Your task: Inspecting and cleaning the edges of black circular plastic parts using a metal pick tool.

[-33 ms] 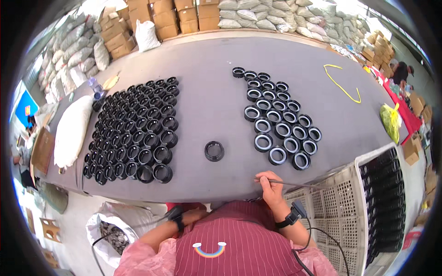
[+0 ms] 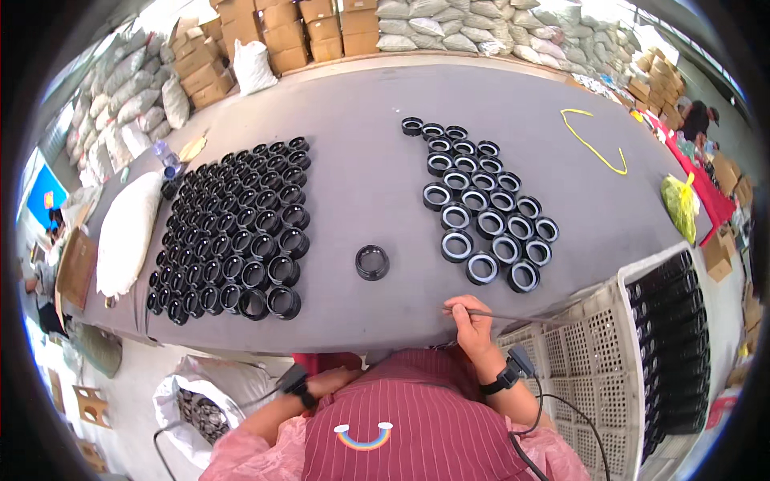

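My right hand (image 2: 473, 322) rests at the near edge of the grey table (image 2: 361, 168) and grips a thin metal rod (image 2: 513, 315) that points right. A single black ring (image 2: 372, 262) lies alone on the table, just left of and beyond that hand. My left hand (image 2: 333, 379) is low against my body, under the table's edge, and its fingers are hard to make out. A dense block of black rings (image 2: 233, 228) fills the left side. Rings with pale inner linings (image 2: 481, 204) stand in rows on the right.
A white lattice crate (image 2: 577, 353) at my right holds stacked black parts (image 2: 674, 337). A white bag of rings (image 2: 200, 401) sits on the floor lower left. A white sack (image 2: 128, 232), a yellow cord (image 2: 593, 144) and a green bag (image 2: 680, 204) lie on the table. Boxes and sacks line the back.
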A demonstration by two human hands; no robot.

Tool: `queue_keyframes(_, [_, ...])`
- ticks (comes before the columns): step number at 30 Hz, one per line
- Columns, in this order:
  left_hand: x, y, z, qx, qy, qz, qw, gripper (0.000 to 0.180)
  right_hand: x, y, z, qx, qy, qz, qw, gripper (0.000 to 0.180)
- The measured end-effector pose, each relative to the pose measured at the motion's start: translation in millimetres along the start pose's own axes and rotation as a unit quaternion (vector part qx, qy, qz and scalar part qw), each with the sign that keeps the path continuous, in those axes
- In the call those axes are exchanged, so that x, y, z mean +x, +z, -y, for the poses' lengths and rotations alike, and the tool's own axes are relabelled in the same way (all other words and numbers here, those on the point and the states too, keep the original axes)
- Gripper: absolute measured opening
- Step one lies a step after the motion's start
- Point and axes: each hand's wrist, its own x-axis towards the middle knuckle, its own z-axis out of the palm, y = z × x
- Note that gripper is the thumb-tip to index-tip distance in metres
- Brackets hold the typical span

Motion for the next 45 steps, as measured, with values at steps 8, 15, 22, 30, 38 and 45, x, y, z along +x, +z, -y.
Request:
queue_keyframes(8, [-80.8, -19.1, -88.6, 0.124, 0.003, -0.184, 0.975, 0.028, -3.4, 3.2, -3.9, 0.0, -0.023, -0.038, 0.999, 0.016])
queue_keyframes(15, [32.6, -66.8, -155.2, 0.243, 0.249, -0.529, 0.774, 0.061, -4.3, 1.0, 4.9, -0.059, -0.066, -0.008, 0.996, 0.011])
queue_keyframes(22, [107.6, -124.9, -132.6, 0.331, 0.119, -0.486, 0.8, 0.069, -0.7, -4.9, 6.4, -0.044, -0.052, 0.008, 0.998, 0.015])
queue_keyframes(30, [120.7, -95.1, -207.7, 0.23, 0.31, -0.473, 0.792, 0.061, 26.1, -40.7, 39.0, -0.182, -0.066, -0.172, 0.966, 0.014])
queue_keyframes(38, [111.8, -49.7, -214.1, 0.175, 0.326, -0.36, 0.856, 0.066, 36.8, -34.7, 32.9, -0.255, -0.013, -0.015, 0.967, 0.012])
queue_keyframes(45, [63.3, -49.4, -155.4, 0.109, 0.285, -0.38, 0.873, 0.076, 13.8, 38.2, 28.2, 0.059, 0.101, 0.114, 0.987, 0.012])
